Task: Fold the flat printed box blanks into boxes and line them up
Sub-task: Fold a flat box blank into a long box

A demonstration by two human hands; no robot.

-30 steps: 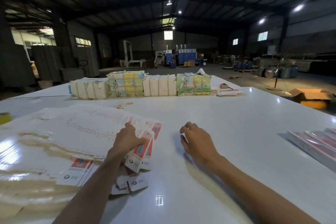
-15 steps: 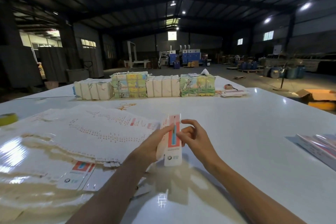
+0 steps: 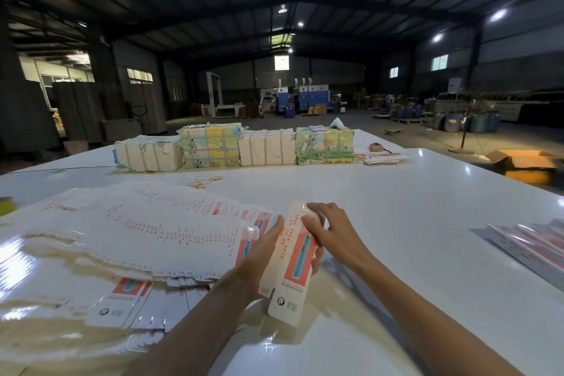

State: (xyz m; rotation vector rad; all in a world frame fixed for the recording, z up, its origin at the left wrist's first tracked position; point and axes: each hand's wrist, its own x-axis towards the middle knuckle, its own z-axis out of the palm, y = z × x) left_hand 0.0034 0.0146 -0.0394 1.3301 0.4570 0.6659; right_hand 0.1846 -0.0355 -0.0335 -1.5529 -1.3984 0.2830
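A long white box blank (image 3: 293, 265) with a red panel and a blue picture stands partly opened into a box shape above the white table (image 3: 396, 210). My left hand (image 3: 259, 256) holds its left side, fingers running up the edge. My right hand (image 3: 328, 230) grips its upper right part, fingers curled over the top face and thumb underneath. A wide fanned spread of flat blanks (image 3: 146, 223) lies to the left. A row of finished boxes (image 3: 537, 247) lies at the right edge.
Several strapped bundles of printed card (image 3: 235, 146) stand in a row at the far side of the table. Rubber bands (image 3: 204, 181) lie in front of them. A small stack of blanks (image 3: 386, 158) sits at the far right, an orange carton (image 3: 525, 166) on the floor beyond.
The blank taken from the pile by my left hand has come to the middle. Both hands now hold it, and it has opened from flat into a box shape, closer to me.
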